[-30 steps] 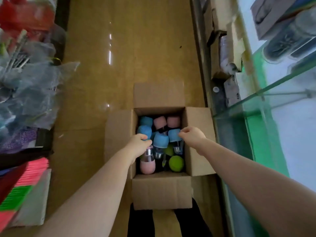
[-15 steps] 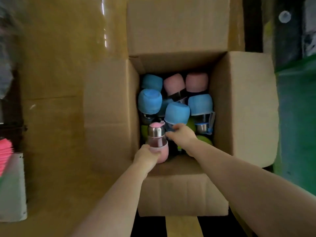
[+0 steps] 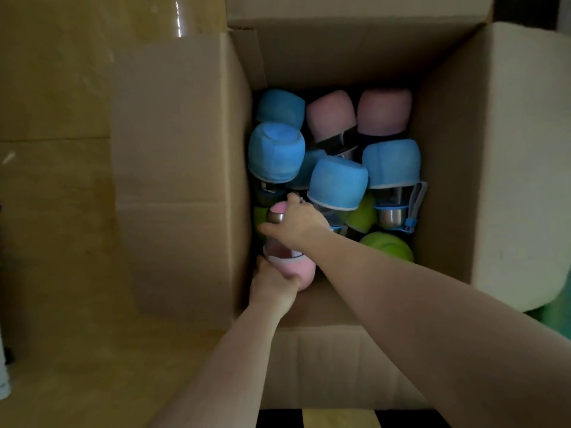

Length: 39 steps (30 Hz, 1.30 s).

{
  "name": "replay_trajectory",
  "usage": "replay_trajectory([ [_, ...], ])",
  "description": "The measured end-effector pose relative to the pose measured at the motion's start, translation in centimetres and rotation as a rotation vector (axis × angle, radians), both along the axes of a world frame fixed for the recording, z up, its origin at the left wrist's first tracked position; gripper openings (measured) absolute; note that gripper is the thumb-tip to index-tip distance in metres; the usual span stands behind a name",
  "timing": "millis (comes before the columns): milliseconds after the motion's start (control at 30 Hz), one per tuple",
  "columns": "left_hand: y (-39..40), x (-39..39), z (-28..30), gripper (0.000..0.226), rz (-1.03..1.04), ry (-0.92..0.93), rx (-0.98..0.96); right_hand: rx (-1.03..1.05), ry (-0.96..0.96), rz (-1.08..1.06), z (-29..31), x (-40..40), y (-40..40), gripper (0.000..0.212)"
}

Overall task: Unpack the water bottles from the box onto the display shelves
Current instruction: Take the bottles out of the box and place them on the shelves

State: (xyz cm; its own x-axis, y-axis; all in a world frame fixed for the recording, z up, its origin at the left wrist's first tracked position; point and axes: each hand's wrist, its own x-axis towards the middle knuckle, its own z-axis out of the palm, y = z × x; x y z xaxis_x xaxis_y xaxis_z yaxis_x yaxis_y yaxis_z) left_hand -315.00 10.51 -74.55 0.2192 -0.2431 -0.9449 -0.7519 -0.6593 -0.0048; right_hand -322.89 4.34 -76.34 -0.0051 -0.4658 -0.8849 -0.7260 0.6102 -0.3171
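Note:
An open cardboard box (image 3: 182, 186) sits on the floor, filled with several water bottles in blue, pink and green sleeves. A pink bottle (image 3: 301, 270) with a steel neck stands at the box's near left corner. My left hand (image 3: 272, 287) grips its pink sleeved base from below. My right hand (image 3: 295, 222) curls round its steel neck and pink cap. Blue bottles (image 3: 338, 182) and pink bottles (image 3: 330, 114) lie behind it, and a green one (image 3: 387, 245) lies to the right, under my right forearm.
The box's four flaps stand open, the right flap (image 3: 522, 168) wide. Brown floor (image 3: 61, 211) stretches to the left. A white object (image 3: 3, 378) sits at the far left edge. A green surface (image 3: 553, 319) shows at the right edge.
The camera has come much closer over the box. My right hand has moved left from the blue bottles onto the pink bottle's neck. My left hand keeps its hold on the pink base.

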Motion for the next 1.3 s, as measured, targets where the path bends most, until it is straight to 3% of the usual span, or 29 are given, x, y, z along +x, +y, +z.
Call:
replay_trajectory([
  [333, -0.1, 0.6, -0.2, 0.099, 0.107, 0.043, -0.101, -0.063, -0.008, 0.01, -0.1, -0.8, -0.5, 0.054],
  [600, -2.2, -1.6, 6.1, 0.102, 0.148, 0.184, -0.345, -0.14, 0.01, -0.032, 7.7, -3.9, -3.5, 0.051],
  [800, -6.0, -4.3, 14.8, 0.093, 0.138, 0.32, -0.525, -0.269, 0.067, -0.069, 18.6, -7.2, -7.1, 0.05],
  [933, -9.1, -5.8, 22.2, 0.101, 0.124, 0.383, -0.625, -0.38, 0.072, -0.069, 27.9, -9.0, -9.9, 0.042],
  [1033, -11.8, -6.7, 28.9, 0.11, 0.131, 0.444, -0.738, -0.483, 0.098, -0.06, 36.0, -10.0, -12.0, 0.048],
  [1300, -17.5, -9.1, 49.4, 0.106, 0.018, 0.526, -1.052, -0.787, 0.178, -0.054, 59.4, -12.0, -15.2, 0.054],
])
